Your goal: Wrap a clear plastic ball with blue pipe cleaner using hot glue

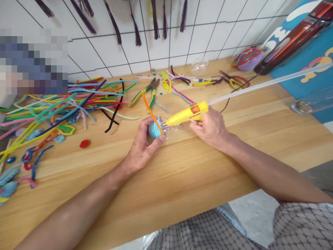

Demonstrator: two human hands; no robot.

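My left hand (pixel 142 147) is closed around a small clear ball wrapped partly in light blue pipe cleaner (pixel 154 131). An orange pipe cleaner (pixel 149 107) runs across the ball, its free end sticking up and away from me. In my right hand (pixel 212 127) is a yellow hot glue gun (pixel 182 116), a long clear glue stick (pixel 260 85) jutting from its back. The gun's metal nozzle meets the ball beside the orange strip; whether glue is coming out is too small to tell. Small metal rings (pixel 180 126) lie below the gun's barrel.
Many coloured pipe cleaners (pixel 65 104) are heaped at the left. Green-and-yellow pliers (pixel 153 92), scissors (pixel 235 81) and a clear ball (pixel 199 66) lie toward the tiled wall. A black cord (pixel 229 102) trails behind the gun. A clear bottle (pixel 312 104) lies at the right.
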